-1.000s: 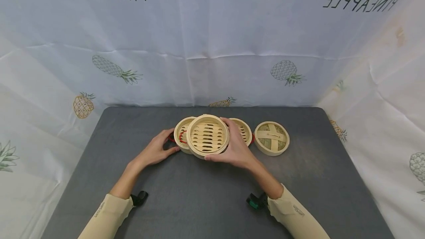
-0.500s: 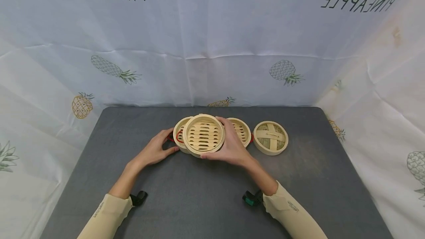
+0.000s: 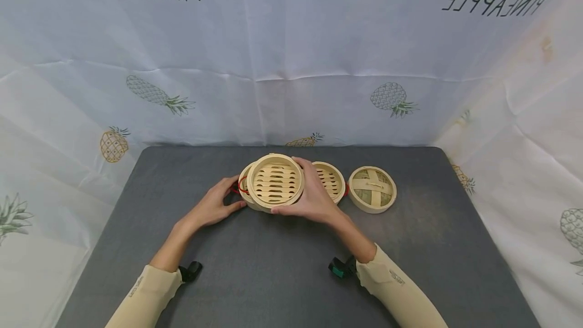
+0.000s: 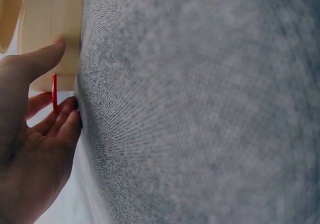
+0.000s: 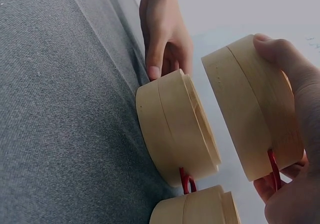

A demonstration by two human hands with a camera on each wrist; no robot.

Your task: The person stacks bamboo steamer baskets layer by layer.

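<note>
My right hand grips a round bamboo steamer basket with a slatted floor and red cord loops. It hangs above a second steamer basket that sits on the table; a gap shows between them in the right wrist view. In the head view the raised basket covers most of the lower one. At the lower basket's left side, my left hand holds its wall, thumb in front and fingers behind, around a red loop. To the right lies a third steamer basket, partly hidden by my right hand.
A woven bamboo steamer lid with crossed strips lies on the dark grey table, right of the third basket. A white pineapple-print cloth hangs behind the table and along its sides.
My right hand has moved left and slightly away from me with its basket, which now covers more of the lower basket. The left hand has stayed in place.
</note>
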